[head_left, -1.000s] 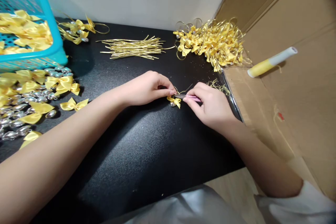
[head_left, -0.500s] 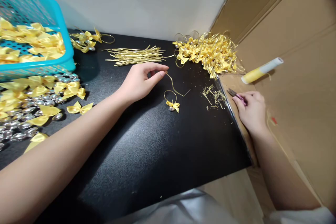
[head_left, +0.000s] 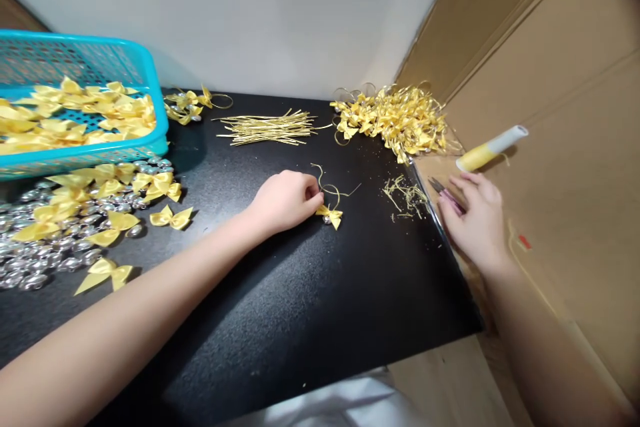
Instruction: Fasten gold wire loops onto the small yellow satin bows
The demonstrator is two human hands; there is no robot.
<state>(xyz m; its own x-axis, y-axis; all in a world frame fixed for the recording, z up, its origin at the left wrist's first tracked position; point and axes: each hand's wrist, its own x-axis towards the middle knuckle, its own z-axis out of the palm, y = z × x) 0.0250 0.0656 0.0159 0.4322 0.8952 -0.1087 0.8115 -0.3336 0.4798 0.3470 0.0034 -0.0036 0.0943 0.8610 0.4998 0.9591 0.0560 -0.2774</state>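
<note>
Left hand (head_left: 289, 202) dropped the strand (head_left: 321, 170) and pinches the bow (head_left: 333, 217); trimming looks done. Right hand (head_left: 479, 219) at the snips (head_left: 438, 186), grip unclear.

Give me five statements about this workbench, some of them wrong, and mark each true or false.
1. The turquoise basket holds yellow bows. True.
2. The left hand is inside the basket. False: that hand is beside a looped bow on the black table.
3. The right hand touches a pink-handled tool. True.
4. The bundled gold strips hang on the wall. False: they lie on the table.
5. Short clippings lie near the tool. True.
</note>
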